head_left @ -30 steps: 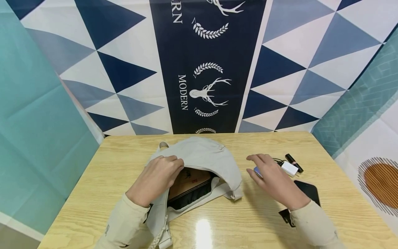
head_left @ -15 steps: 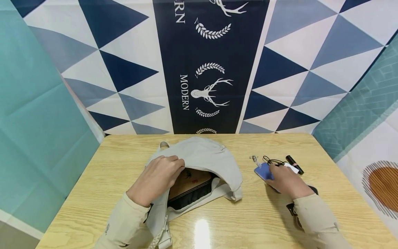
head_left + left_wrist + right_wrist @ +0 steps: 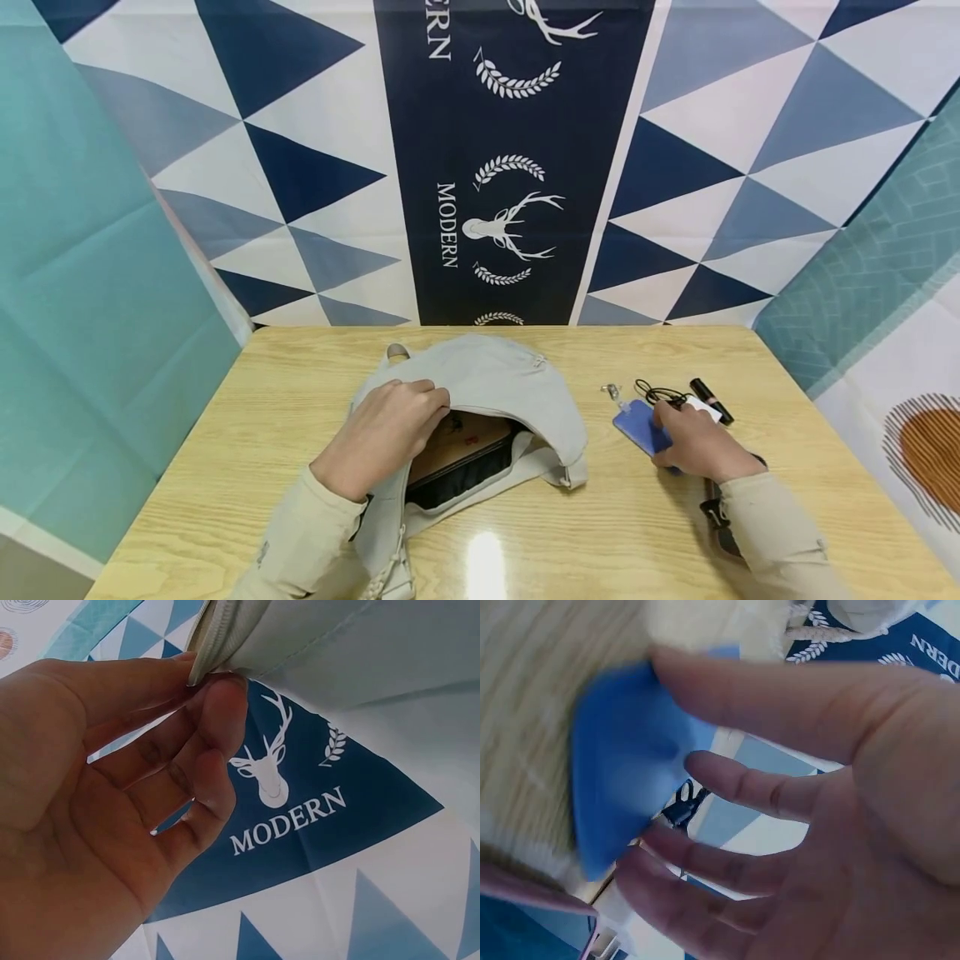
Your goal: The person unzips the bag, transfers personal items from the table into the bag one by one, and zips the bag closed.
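A light grey fabric bag [image 3: 502, 371] lies on the table with its zipped mouth raised. My left hand [image 3: 393, 429] pinches the upper edge of that mouth, with the zipper teeth [image 3: 217, 634] between thumb and fingers in the left wrist view. Inside the bag shows a brown, leather-like flat item [image 3: 461, 442]. To the right, my right hand [image 3: 697, 442] is over a blue card holder [image 3: 636, 423] with a metal clip at its far end. In the right wrist view, thumb and fingers pinch opposite edges of the card holder [image 3: 630, 765], which lies by the wooden tabletop.
Beyond the right hand lie a black cable [image 3: 654, 392], a white charger [image 3: 702, 407] and a black lipstick-like tube [image 3: 711, 400]. Dark items [image 3: 722, 527] are partly hidden under the right sleeve. A patterned cloth [image 3: 495, 167] hangs behind the wooden table [image 3: 585, 542].
My right hand has come down from above the small things and taken the blue card holder by its edges. The left hand keeps its pinch on the bag.
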Motion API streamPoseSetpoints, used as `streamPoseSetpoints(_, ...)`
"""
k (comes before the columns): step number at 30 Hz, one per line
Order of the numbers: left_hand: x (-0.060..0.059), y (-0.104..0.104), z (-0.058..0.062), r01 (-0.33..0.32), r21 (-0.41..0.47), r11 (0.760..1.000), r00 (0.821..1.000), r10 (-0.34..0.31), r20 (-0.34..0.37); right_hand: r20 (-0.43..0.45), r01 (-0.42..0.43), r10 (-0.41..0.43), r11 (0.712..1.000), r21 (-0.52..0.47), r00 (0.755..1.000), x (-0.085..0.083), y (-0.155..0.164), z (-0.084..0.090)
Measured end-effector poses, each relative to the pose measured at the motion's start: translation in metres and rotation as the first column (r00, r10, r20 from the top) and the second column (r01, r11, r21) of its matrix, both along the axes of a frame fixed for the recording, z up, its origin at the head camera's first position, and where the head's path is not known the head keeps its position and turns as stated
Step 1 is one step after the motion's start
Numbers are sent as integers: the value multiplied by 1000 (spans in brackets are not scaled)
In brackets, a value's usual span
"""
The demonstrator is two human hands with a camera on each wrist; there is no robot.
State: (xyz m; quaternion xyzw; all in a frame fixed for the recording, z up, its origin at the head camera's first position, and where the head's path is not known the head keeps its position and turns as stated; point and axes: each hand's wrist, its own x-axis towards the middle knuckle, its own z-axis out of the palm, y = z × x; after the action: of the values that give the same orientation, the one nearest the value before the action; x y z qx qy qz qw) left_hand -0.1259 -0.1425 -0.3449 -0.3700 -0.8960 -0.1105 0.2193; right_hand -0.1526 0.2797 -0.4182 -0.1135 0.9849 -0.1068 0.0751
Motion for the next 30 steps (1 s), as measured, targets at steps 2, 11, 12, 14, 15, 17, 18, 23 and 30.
streamPoseSetpoints(2, 0, 0, 0, 0, 1, 1000, 1000, 0, 2, -2, 3, -3, 999, -32, 1000, 1, 2, -2)
streamPoseSetpoints(11, 1, 3, 0, -10, -13, 1000, 1000, 10, 26, -200, -69, 43, 990, -123, 979, 18, 2, -1)
streamPoseSetpoints(12, 1, 3, 1, -12, -13, 1000, 1000, 13, 27, -239, -84, 57, 991, -107, 969, 21, 1, 1)
streamPoseSetpoints(14, 1, 2, 2, -17, -10, 1000, 999, 18, 28, -303, -109, 84, 992, -66, 949, 27, -3, 5)
streamPoseSetpoints(15, 1, 2, 2, -18, -10, 1000, 999, 19, 29, -324, -115, 93, 992, -49, 941, 32, -5, 6)
streamPoseSetpoints(17, 1, 2, 2, -16, -7, 1000, 999, 16, 38, -351, -132, 116, 991, -20, 929, 42, -9, 8)
streamPoseSetpoints(18, 1, 2, 2, -15, -9, 1000, 999, 16, 42, -357, -139, 127, 990, -6, 926, 47, -11, 8)
streamPoseSetpoints(23, 1, 2, 2, -6, -2, 1000, 998, 6, 55, -410, -168, 185, 983, 76, 893, 69, -22, 1)
streamPoseSetpoints(30, 1, 3, 1, 2, 0, 1000, 999, -2, 47, -421, -186, 213, 977, 104, 882, 82, -31, -10)
